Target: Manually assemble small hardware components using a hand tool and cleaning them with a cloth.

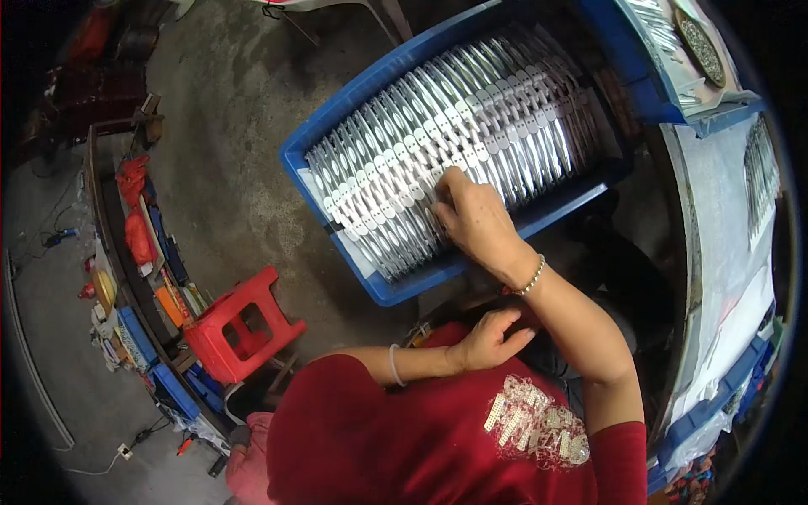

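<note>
A blue plastic crate [383, 290] is packed with rows of slim, shiny metal pieces [396, 151]. Their flat, rounded ends have small holes and meet along the middle of the crate. Over the near side of the rows is my right hand [481, 220], with a beaded bracelet at its wrist. Its fingers are curled and its fingertips are down among the pieces; whatever they pinch is hidden. My left hand [492, 341] rests in front of my red top, thumb stretched away from the partly hidden fingers, and nothing shows in it.
To the left stands a red plastic stool [244, 332] beside a low shelf of boxes and bags. Along the right runs a workbench [720, 252] with more metal pieces [762, 181]. An oval tray of small parts [700, 46] lies at the upper right, above another blue bin [631, 63].
</note>
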Demonstrator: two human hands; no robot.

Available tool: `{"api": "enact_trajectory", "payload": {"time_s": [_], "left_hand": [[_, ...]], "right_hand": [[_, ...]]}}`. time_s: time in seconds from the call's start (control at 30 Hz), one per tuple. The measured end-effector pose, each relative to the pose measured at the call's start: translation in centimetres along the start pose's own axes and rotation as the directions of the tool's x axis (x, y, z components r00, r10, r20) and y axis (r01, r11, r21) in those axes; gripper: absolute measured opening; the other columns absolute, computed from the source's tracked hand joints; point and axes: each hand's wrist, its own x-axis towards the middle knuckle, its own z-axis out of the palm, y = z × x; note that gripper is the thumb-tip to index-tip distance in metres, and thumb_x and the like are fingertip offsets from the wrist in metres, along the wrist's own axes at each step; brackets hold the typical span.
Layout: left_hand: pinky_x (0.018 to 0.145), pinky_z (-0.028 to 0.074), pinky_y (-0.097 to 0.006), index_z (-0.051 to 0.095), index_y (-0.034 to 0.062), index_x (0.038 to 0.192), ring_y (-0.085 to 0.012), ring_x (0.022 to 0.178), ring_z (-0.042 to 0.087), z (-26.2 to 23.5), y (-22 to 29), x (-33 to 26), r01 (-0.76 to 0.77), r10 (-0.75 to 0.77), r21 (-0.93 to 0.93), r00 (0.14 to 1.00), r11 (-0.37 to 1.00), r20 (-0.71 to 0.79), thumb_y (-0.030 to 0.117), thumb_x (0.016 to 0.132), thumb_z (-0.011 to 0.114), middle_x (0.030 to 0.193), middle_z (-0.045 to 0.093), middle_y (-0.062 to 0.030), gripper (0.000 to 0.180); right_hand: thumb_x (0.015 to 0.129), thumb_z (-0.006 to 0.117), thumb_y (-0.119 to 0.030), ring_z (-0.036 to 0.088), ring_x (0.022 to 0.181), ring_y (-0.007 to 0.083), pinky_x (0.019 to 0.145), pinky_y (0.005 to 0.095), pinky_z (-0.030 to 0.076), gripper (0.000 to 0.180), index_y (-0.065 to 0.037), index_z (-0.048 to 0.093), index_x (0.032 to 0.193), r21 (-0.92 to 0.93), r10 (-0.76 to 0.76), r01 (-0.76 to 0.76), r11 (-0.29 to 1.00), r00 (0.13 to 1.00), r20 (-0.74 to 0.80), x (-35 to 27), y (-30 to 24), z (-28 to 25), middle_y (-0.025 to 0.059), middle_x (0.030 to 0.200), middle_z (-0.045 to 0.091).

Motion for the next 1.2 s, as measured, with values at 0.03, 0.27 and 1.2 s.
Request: {"api": "enact_trajectory", "payload": {"time_s": [0.03,0.27,1.2], "left_hand": [[0.070,0.047,-0.040,0.058,-0.0011,0.099,-0.0334,0.080,0.062,0.1,0.5,0.2,-0.041,0.039,-0.041,0.999,0.998,-0.031,0.013,0.086,0.064,0.087,0.063,-0.0201,0.020],[0.065,0.046,-0.041,0.056,-0.0014,0.093,-0.0363,0.074,0.059,0.5,-1.1,0.3,-0.111,0.113,0.035,0.991,0.993,-0.066,0.013,0.085,0.065,0.081,0.060,-0.0194,0.020],[0.065,0.047,-0.026,0.062,0.0011,0.096,-0.0162,0.075,0.061,1.8,8.3,6.3,-0.276,0.200,0.249,0.935,0.928,0.292,0.001,0.087,0.062,0.089,0.062,-0.0098,0.008]], "right_hand": [[0.082,0.067,-0.012,0.063,0.077,0.0397,0.064,0.0438,0.049,0.018,-0.003,0.055,0.091,-0.019,0.005,-0.004,1.000,1.000,0.002,-0.2,-0.2,0.0,0.0215,0.083,0.064],[0.086,0.061,-0.011,0.061,0.078,0.0409,0.065,0.0468,0.047,0.010,-0.003,0.057,0.090,-0.031,-0.101,0.097,0.995,0.980,-0.172,-0.6,0.3,0.3,0.0191,0.082,0.062],[0.083,0.066,-0.005,0.061,0.090,0.0356,0.078,0.0401,0.050,0.028,0.001,0.056,0.108,0.061,0.460,-0.620,0.782,0.509,-0.728,-34.0,8.8,-9.4,0.0193,0.098,0.059]]}}
